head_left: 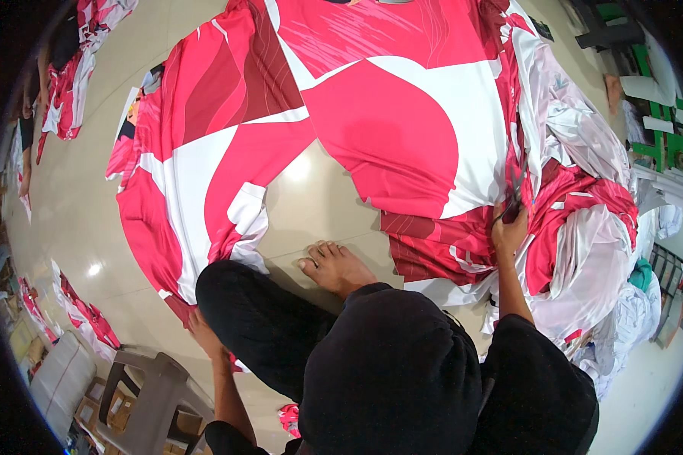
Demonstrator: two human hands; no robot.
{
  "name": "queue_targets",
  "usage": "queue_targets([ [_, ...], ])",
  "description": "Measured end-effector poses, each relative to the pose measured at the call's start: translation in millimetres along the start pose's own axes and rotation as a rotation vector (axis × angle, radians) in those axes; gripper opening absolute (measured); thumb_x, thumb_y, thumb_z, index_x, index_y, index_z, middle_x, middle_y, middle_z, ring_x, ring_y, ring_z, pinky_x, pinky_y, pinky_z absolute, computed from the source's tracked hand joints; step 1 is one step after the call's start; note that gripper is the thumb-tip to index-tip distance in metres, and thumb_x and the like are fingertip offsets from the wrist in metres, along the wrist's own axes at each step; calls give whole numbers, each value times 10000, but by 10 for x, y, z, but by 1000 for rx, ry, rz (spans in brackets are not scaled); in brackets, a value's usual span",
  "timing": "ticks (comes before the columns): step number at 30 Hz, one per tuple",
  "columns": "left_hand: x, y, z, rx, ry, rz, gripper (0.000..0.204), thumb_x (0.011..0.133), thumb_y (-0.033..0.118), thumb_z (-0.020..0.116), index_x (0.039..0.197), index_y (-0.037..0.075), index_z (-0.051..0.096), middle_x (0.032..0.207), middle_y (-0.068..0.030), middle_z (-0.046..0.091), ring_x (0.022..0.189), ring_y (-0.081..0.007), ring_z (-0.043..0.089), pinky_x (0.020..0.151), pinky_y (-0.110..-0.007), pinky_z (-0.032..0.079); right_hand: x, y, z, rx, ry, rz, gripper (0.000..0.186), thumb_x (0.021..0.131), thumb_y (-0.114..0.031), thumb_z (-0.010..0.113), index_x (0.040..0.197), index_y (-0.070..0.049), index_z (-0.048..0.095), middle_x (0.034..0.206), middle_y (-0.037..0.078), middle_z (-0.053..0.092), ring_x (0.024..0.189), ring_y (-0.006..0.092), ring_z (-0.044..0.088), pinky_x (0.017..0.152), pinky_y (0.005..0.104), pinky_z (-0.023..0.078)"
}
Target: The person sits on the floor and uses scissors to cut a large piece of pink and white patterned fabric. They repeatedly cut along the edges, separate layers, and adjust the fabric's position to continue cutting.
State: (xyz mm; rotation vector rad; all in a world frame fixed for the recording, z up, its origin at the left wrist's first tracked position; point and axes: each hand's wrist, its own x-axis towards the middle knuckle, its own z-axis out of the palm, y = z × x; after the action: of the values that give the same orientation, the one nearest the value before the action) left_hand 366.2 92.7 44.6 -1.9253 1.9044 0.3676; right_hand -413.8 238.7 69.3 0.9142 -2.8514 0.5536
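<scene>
A large spread of printed fabric (379,121) in pink, maroon and white curves around my bare foot (330,265) on the tiled floor. At the right of it my right hand (510,227) grips dark scissors (517,186), blades pointing away from me along the fabric's gathered edge. My left hand (203,330) is low on the left, beside my black-clad knee, at the fabric's lower left end; its fingers are partly hidden, so I cannot tell if they grip it. A rumpled white and pink heap (573,265) lies just right of my right hand.
A grey plastic chair (140,364) stands at lower left near boxes (118,413). More printed fabric (83,315) lies along the left. Another person's arm (26,167) shows at far left, another's bare foot (613,91) at upper right, near green equipment (671,148).
</scene>
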Motion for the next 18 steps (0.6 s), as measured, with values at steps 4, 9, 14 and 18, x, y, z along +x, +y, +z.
queue_targets([
  [4, 1106, 332, -713, -197, 575, 173, 393, 1106, 314, 553, 1169, -50, 686, 1102, -306, 667, 1077, -499, 614, 959, -597, 453, 816, -634, 443, 182, 109, -252, 528, 897, -279, 862, 1278, 28, 664, 1130, 200, 726, 1054, 350, 708, 977, 415, 529],
  [9, 2559, 1575, -1705, -489, 517, 687, 378, 1099, 126, 532, 1449, -14, 557, 1456, -248, 588, 1376, -435, 535, 1164, -478, 422, 2029, -1779, 1283, 351, 42, -397, 624, 859, -435, 884, 1215, 34, 677, 1192, 234, 742, 1128, 393, 720, 974, 439, 549],
  [14, 3595, 2492, -1836, -508, 441, 835, 643, 1074, 417, 621, 1589, 60, 472, 1625, -228, 454, 1520, -427, 412, 1236, -477, 358, 2757, -2425, 1839, 234, 16, -399, 722, 869, -561, 843, 1238, 36, 671, 1195, 266, 736, 1139, 407, 718, 972, 465, 549],
  [18, 4163, 2591, -1638, -294, 540, 643, 824, 1022, 675, 549, 1691, 244, 336, 1741, -210, 285, 1572, -515, 266, 1259, -632, 251, 2989, -2283, 1985, 168, 73, -462, 804, 870, -619, 811, 1284, 49, 639, 1208, 279, 730, 1147, 447, 702, 982, 490, 537],
])
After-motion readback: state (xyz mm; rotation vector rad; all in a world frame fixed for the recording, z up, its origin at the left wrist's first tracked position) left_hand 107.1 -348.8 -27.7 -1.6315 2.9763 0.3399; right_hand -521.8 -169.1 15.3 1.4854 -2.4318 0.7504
